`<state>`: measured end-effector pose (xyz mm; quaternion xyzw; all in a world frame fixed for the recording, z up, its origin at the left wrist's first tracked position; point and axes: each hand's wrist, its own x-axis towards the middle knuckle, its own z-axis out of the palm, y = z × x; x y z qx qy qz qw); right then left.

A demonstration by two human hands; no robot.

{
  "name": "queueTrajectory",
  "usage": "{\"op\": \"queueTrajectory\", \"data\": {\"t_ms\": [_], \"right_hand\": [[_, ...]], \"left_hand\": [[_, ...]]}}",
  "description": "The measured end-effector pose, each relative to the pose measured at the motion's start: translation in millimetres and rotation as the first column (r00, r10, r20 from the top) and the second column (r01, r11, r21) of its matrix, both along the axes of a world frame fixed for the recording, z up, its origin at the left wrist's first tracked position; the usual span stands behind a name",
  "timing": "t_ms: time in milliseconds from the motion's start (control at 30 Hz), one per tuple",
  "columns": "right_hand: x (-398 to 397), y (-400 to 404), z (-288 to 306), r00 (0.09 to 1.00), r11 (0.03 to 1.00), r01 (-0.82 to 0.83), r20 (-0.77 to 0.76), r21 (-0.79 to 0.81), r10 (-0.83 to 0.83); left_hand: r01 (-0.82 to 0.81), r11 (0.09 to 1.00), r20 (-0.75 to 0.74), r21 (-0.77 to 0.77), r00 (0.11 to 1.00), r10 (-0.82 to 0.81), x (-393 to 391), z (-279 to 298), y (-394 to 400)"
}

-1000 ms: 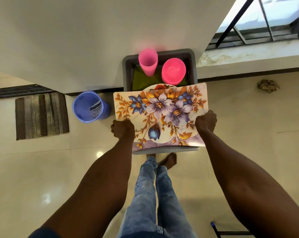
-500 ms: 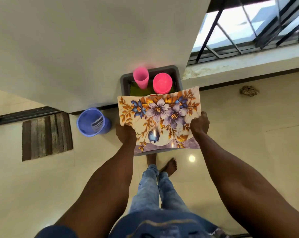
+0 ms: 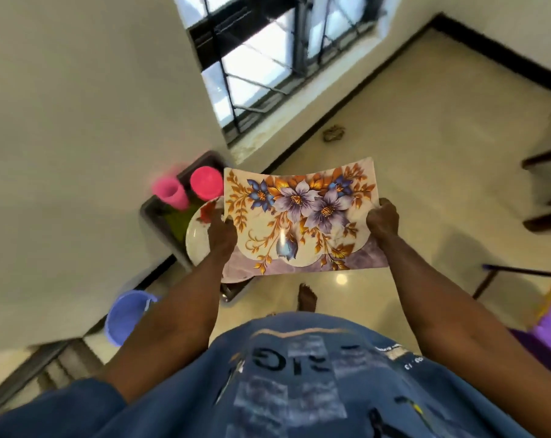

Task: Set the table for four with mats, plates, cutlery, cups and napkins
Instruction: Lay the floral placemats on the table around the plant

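Note:
I hold a floral place mat [image 3: 302,216] flat in the air in front of me. My left hand [image 3: 222,230] grips its left edge and my right hand [image 3: 382,219] grips its right edge. Below and to the left stands a grey crate [image 3: 160,216] on the floor. It contains two pink cups [image 3: 189,189], a white plate [image 3: 194,238] with a red pattern, and something green. The mat hides part of the plate.
A blue bucket [image 3: 125,314] stands on the floor by the wall at the left. A barred window [image 3: 268,58] is ahead. Dark chair legs [image 3: 542,188] and a purple cloth [image 3: 549,330] are at the right edge. My bare foot [image 3: 307,297] is on the tiled floor.
The mat has come up off the crate and swung to the right with both hands on it. My view has turned right, so the crate now lies to the left and the plate shows.

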<state>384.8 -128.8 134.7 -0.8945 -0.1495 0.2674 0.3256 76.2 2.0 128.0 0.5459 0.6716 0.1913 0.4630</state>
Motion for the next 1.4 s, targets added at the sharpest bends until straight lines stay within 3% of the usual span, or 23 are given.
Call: {"op": "queueTrajectory", "data": {"t_ms": [200,333,567,667,833,1100,1400], "right_hand": [[-4.1,-107.3,16.4,0.948,0.945,0.318,0.008,0.078,-0.319],[-26.6,-184.6,33.0,0.878,0.857,0.464,0.014,0.225,-0.479],[-21.5,-301.4,44.9,0.699,0.68,0.679,0.042,0.277,-0.714],[-1.1,-351.8,50.4,0.63,0.616,0.731,0.058,0.292,-0.775],[45.1,-432.8,53.1,0.55,0.551,0.787,0.088,0.277,-0.83],[135.2,-566.4,65.4,0.495,0.506,0.822,0.11,0.262,-0.862],[215.2,-655.8,77.8,0.413,0.433,0.875,0.136,0.215,-0.901]], "left_hand": [[0.164,0.986,0.127,0.016,0.978,-0.165,47.7,10.5,0.1],[0.389,0.92,0.179,0.041,0.903,-0.39,79.6,8.3,-22.0],[0.554,0.831,0.316,0.049,0.781,-0.539,160.4,44.7,-96.7],[0.606,0.795,0.367,0.023,0.735,-0.57,204.2,43.2,-128.3],[0.624,0.781,0.372,-0.021,0.73,-0.573,282.9,43.3,-197.8],[0.679,0.733,0.366,0.027,0.676,-0.64,400.4,38.1,-332.7],[0.714,0.699,0.368,0.04,0.64,-0.674,497.3,41.9,-423.4]]}}
